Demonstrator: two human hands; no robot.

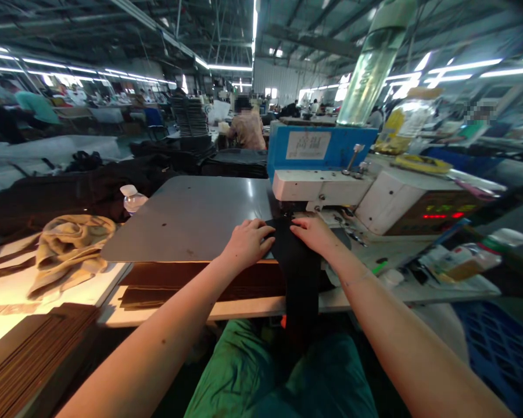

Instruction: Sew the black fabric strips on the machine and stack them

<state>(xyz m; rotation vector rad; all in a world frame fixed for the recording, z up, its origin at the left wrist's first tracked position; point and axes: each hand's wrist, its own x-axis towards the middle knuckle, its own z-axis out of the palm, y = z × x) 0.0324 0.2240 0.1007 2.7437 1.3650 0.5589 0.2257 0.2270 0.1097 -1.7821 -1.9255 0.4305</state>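
Observation:
A long black piece of material (303,273) lies under the sewing head of a machine (320,187) and hangs down over the table's front edge towards my lap. My left hand (249,241) has its fingers curled against the piece's left edge, at the border of a grey metal plate (192,217). On the opposite edge my right hand (314,233) grips the same piece, its fingertips close to the needle area. The needle itself is hidden in shadow.
Flat brown pieces (165,284) lie stacked below the plate. At left are a crumpled tan cloth (72,247), another brown stack (35,354) and a small bottle (133,199). A control box with lit red digits (422,203) and a bottle (475,255) stand at right.

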